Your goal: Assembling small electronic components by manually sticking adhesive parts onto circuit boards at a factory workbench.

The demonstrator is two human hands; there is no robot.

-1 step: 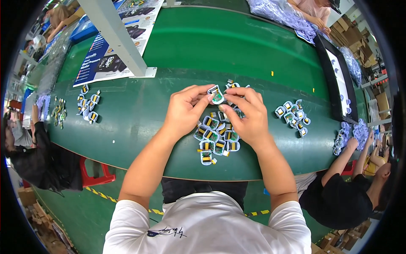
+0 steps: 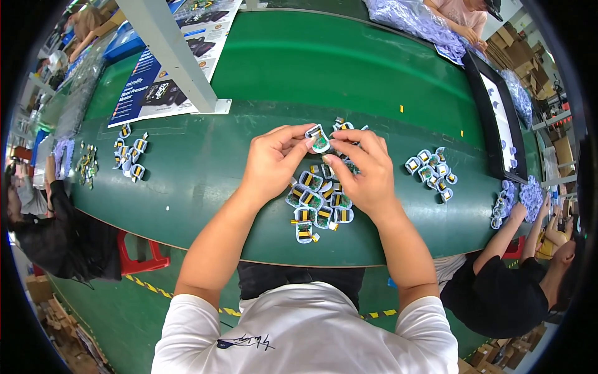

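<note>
A small pale plastic housing with a green circuit board (image 2: 321,144) is held up over the green worktable. My left hand (image 2: 274,161) is closed, pinching its left side between thumb and fingers. On its other side, the curled fingertips of my right hand (image 2: 366,167) meet the housing's right edge, the thumb just below. Beneath and between my hands lies a pile of similar housings (image 2: 317,201), with boards and black-and-yellow parts inside. Several more of them show behind my right fingertips, partly hidden.
Smaller groups of housings lie left (image 2: 129,153) and right (image 2: 431,171), beside loose small parts (image 2: 87,165). A grey metal post (image 2: 177,56) stands on a printed sheet (image 2: 140,93). A black-framed tray (image 2: 498,118) is at far right. Co-workers sit on both sides.
</note>
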